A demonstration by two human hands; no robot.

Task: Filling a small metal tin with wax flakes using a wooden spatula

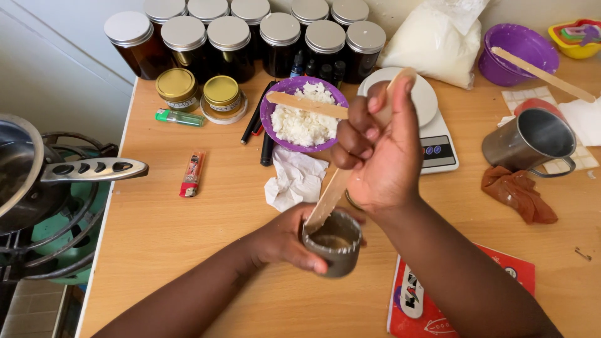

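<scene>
We find the left hand (pixel 285 241) closed around a small grey cup (pixel 333 245) of liquid, low at centre on the wooden counter (pixel 163 238). The right hand (pixel 382 156) pinches a flat wooden stick (pixel 328 199) dipped into it. We judge the cup light and spillable, best held by its wall. At 12 o'clock sits a purple bowl of white flakes (pixel 303 119); amber jars (pixel 228 47) stand behind.

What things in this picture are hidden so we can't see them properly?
Head view:
- Small tin: its liquid is too dim to identify; the left hand covers its left side.
- Wooden stick: its middle is hidden inside the right hand.
- Pan: cut off by the left edge.
- Kitchen scale: partly behind the right hand.
- Back row of jars: cut off by the top edge.
</scene>
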